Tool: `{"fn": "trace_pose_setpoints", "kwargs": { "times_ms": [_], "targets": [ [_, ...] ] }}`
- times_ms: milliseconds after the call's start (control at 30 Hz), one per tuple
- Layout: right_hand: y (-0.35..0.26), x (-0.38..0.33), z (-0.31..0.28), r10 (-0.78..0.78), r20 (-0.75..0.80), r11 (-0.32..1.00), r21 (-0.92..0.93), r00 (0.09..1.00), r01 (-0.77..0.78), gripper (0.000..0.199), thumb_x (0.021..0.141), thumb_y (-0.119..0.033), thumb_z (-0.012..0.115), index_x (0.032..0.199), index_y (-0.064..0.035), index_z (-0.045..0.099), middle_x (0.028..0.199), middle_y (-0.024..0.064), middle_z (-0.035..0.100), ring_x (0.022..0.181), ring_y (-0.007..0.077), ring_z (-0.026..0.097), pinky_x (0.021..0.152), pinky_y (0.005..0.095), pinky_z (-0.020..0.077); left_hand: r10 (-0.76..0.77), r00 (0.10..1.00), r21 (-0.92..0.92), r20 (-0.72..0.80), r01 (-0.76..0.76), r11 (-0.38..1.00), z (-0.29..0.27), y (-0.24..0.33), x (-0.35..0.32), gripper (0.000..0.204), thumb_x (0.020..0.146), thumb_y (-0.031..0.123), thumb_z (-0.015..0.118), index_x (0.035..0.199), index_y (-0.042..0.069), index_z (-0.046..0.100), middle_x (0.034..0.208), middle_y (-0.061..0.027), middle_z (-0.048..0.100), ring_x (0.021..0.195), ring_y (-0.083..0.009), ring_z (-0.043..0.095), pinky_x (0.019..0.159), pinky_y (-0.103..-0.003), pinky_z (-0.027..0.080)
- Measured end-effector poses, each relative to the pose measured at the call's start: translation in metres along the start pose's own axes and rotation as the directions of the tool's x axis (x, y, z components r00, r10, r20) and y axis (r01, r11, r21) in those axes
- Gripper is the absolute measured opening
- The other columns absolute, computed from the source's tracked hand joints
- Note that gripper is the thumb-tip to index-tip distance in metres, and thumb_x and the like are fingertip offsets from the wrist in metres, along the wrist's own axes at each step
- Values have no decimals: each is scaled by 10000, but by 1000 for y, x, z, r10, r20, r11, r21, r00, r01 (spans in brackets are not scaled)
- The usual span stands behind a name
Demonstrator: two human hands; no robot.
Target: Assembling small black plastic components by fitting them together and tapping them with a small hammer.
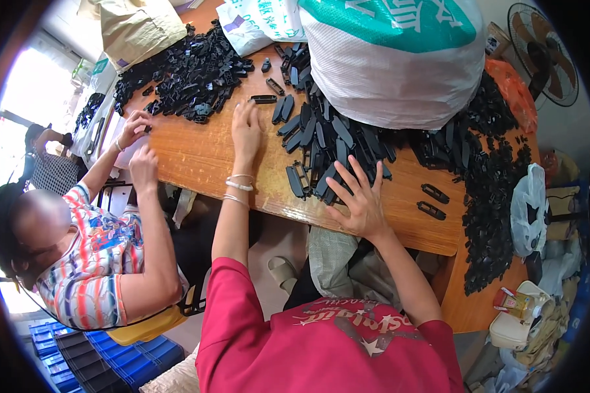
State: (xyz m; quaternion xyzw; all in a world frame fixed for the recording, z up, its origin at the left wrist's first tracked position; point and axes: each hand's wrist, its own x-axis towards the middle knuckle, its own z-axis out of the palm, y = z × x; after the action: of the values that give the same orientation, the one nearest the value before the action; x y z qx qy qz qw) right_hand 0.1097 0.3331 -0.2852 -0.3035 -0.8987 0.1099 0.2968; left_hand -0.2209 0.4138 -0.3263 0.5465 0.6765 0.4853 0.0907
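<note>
My left hand (246,134) reaches over the wooden table (203,154), palm down with its fingers stretched forward. Just beyond its fingertips lie a black plastic frame (263,99) and a pair of long black plastic covers (282,109). My right hand (359,200) is spread wide near the table's front edge, by the near end of a heap of long black plastic pieces (319,134). Its fingers partly cover some of those pieces. Neither hand shows anything in its grip. Two black slotted frames (432,202) lie apart to the right of my right hand.
A big white-and-green woven sack (393,72) stands behind the heap. Piles of small black parts lie far left (183,75) and along the right side (488,229). A co-worker (105,249) sits at left, handling a small black part. A fan (534,49) stands at far right.
</note>
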Motion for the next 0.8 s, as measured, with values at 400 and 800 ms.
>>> {"fn": "trace_pose_setpoints", "kwargs": {
  "times_ms": [400, 800],
  "targets": [
    [0, -4, 4, -146, 29, 989, -6, 989, 146, 511, 787, -474, 648, 1244, -249, 606, 1487, 90, 356, 1417, 300, 254, 1031, 747, 3, 56, 976, 461, 209, -149, 875, 59, 66, 6, 465, 935, 566, 411, 1258, 299, 611, 1449, -73, 442, 1355, -359, 342, 1090, -610, 163],
    [-5, -12, -1, -136, 21, 989, -48, 990, 137, 545, 785, -459, 651, 1286, -262, 566, 1494, 88, 338, 1430, 277, 218, 1042, 741, 68, 12, 1000, 0, -15, -12, 1000, 29, 71, -24, 360, 985, 367, 447, 1171, 139, 654, 1359, -148, 520, 1363, -403, 309, 1090, -585, 163]
  ]
}}
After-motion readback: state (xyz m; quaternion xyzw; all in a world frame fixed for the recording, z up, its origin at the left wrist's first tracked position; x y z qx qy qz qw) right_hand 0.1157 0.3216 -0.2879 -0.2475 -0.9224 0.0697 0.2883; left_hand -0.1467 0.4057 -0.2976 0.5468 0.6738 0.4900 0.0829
